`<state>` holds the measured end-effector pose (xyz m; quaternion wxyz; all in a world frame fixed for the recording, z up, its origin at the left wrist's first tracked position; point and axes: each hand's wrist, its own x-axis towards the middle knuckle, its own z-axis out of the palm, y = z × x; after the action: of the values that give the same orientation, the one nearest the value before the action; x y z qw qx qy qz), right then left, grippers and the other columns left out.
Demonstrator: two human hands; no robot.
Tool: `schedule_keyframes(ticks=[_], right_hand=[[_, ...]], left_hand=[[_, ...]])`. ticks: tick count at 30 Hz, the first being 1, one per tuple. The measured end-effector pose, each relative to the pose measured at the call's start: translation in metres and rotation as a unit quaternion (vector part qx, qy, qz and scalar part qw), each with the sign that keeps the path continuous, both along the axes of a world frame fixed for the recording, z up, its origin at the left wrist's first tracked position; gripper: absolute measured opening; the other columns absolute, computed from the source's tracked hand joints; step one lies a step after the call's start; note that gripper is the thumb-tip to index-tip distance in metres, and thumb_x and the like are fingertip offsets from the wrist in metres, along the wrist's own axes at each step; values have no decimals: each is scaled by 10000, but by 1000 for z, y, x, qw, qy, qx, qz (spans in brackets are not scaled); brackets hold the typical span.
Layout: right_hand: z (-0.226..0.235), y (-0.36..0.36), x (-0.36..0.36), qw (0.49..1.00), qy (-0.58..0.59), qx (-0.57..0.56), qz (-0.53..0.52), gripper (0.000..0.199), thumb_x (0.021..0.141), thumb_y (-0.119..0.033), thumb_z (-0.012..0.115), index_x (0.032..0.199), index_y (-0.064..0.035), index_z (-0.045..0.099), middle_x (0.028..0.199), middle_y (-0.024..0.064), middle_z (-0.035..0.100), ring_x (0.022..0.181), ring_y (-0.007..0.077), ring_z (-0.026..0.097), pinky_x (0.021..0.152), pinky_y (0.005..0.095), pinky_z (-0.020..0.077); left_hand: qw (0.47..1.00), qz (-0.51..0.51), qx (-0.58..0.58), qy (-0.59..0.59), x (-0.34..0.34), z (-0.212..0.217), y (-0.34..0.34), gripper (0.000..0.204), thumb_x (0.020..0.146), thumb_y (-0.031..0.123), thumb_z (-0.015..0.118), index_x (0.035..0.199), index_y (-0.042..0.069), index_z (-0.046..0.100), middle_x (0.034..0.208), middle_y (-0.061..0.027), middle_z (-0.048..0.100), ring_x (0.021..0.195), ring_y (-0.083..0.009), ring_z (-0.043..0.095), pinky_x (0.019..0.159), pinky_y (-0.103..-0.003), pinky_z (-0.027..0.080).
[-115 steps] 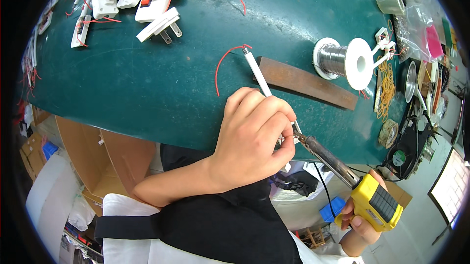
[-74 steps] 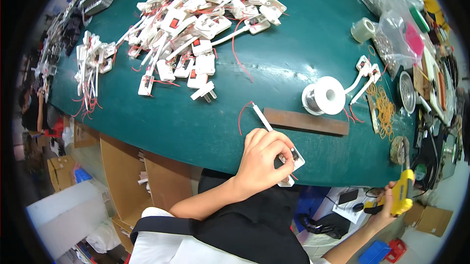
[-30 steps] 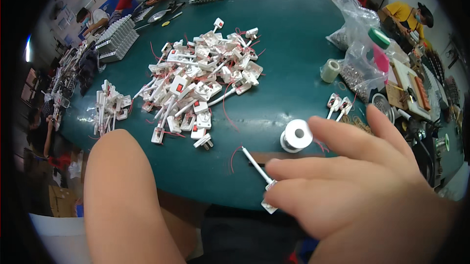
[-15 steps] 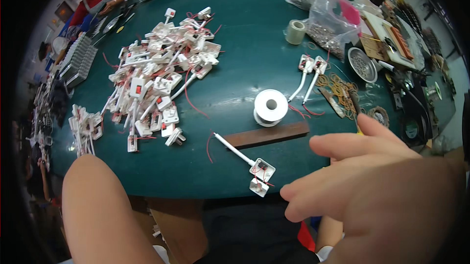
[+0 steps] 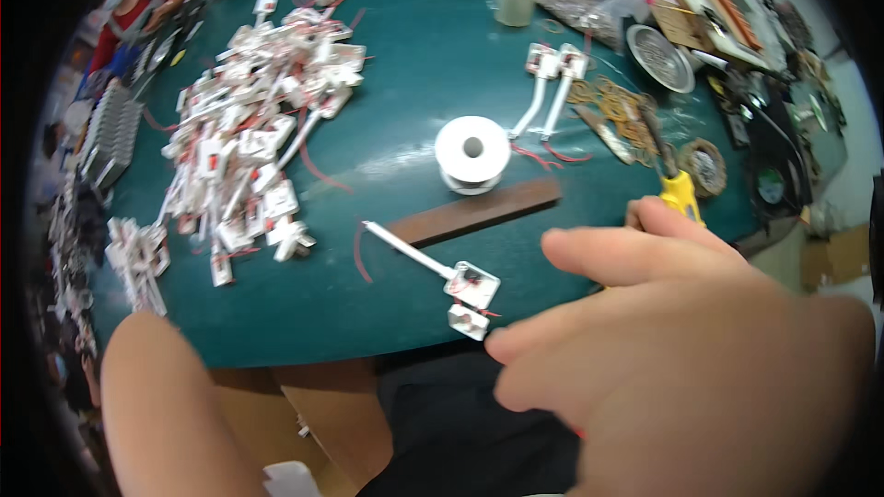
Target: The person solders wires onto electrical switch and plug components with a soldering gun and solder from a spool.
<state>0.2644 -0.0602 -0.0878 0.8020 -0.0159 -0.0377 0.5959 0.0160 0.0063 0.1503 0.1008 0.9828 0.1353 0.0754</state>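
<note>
two hands share this moment over the green bench (image 5: 405, 55); your right hand (image 5: 700, 350) fills the lower right, very close to the camera, fingers (image 5: 626, 253) spread wide and holding nothing that shows, one fingertip just beside the white switch part (image 5: 465, 290) that lies at the near edge; its thin white stem runs back toward a brown strip (image 5: 479, 211) and a red wire (image 5: 357, 248) curls from it; behind the strip stands a white solder spool (image 5: 472, 152); your left forearm (image 5: 175, 414) rises at the lower left, its hand out of view, so its fingers cannot be told; a yellow-handled tool (image 5: 680, 193) shows just past your right hand, near the right edge, and whether you grip it cannot be told.

the risk, as it looks from here: the part sits so near the edge that a loose brush of your fingertip could tip it off onto your lap; the trailing wire could snag and drag it; a wide sweep could also knock the spool rolling toward the pile of white parts (image 5: 249, 156) on the left side of the bench.
</note>
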Motion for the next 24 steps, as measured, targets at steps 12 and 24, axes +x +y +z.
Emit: schedule_keyframes(ticks=[12, 24], right_hand=[[1, -3, 8, 999, -35, 19, -12, 374, 779, -74, 607, 1103, -40, 424, 986, 39, 437, 940, 152, 430, 630, 243, 453], [-15, 3, 0, 1000, -22, -1, -14, 410, 769, -81, 615, 1137, -47, 437, 999, 42, 462, 951, 144, 435, 631, 245, 456]], left_hand=[[998, 19, -37, 36, -7, -9, 1, 216, 666, 80, 648, 868, 6, 644, 615, -37, 605, 465, -130, 564, 366, -263, 424], [997, 27, -74, 1, -15, -31, 1, 254, 660, 61, 651, 906, 2, 656, 611, -33, 609, 439, -121, 553, 348, -261, 416]])
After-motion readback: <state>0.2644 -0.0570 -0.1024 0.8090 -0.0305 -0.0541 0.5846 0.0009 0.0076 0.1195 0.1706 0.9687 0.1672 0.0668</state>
